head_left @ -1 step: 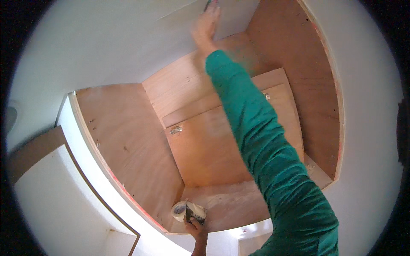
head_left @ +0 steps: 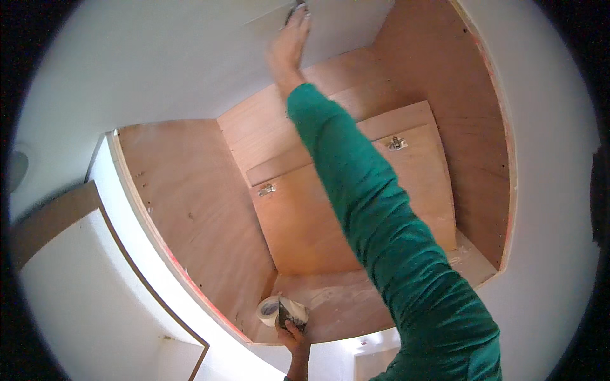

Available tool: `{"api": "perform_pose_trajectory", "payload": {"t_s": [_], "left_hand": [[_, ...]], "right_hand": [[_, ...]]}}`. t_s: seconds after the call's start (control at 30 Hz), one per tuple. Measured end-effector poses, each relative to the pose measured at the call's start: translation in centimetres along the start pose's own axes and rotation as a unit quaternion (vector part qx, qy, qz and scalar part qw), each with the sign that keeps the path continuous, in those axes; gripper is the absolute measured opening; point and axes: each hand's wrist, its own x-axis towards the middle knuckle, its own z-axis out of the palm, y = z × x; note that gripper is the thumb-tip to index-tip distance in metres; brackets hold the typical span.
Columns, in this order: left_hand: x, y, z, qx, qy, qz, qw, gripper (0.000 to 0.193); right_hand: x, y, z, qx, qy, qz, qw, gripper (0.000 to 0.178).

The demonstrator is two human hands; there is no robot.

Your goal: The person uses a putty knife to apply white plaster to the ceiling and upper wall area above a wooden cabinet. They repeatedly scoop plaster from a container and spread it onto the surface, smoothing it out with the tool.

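My right hand (head_left: 290, 49), slightly blurred and at the end of a green sleeve, reaches up to the pale ceiling (head_left: 190, 57). Its fingers close on a dark, thin-edged tool (head_left: 293, 9), which looks like a scraper and is partly cut off by the upper edge. Low down, at the cabinet's front edge, my left hand (head_left: 293, 338) grips a dark flat plate (head_left: 291, 312) with a thick cream paste (head_left: 297, 309) on it. Right beside that plate, a roll of masking tape (head_left: 268, 310) rests on the cabinet floor.
Around my arm is an open wooden cabinet (head_left: 190, 197). Inside leans a loose wooden panel (head_left: 311, 222) with a metal hinge (head_left: 267, 190) and another hinge (head_left: 397, 144). A white wall (head_left: 553, 190) borders the right side. A brown-edged white panel (head_left: 82, 286) stands lower left.
My right hand has moved a little to the left along the ceiling with the tool, uncovering the right hinge. My left hand stays at nearly the same place.
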Motion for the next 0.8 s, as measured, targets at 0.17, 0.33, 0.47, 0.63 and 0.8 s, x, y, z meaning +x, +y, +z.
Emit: {"api": "perform_pose_trajectory", "payload": {"t_s": [0.17, 0.33, 0.47, 0.63, 0.8], "left_hand": [[0.2, -2.1, 0.3, -0.015, 0.009, -0.005, 1.000, 0.043], [1.7, 0.1, -0.1, -0.206, 0.088, -0.127, 0.966, 0.042], [6.8, 6.0, -2.1, -0.398, 0.107, -0.212, 0.886, 0.038], [13.6, 12.7, -1.5, -0.537, 0.016, -0.250, 0.805, 0.030], [14.7, 15.7, -0.9, -0.462, -0.016, -0.233, 0.856, 0.033]], "right_hand": [[-5.9, -9.7, 3.6, 0.087, -0.011, 0.047, 0.995, 0.071], [-9.3, -11.0, 0.2, 0.490, -0.045, 0.130, 0.861, 0.058], [-16.0, -6.5, -9.3, 0.537, -0.290, 0.101, 0.786, 0.049], [-24.7, 1.0, -22.5, 0.515, -0.478, -0.178, 0.689, 0.049], [-20.0, 3.6, -27.7, 0.413, -0.498, -0.418, 0.638, 0.050]]}}
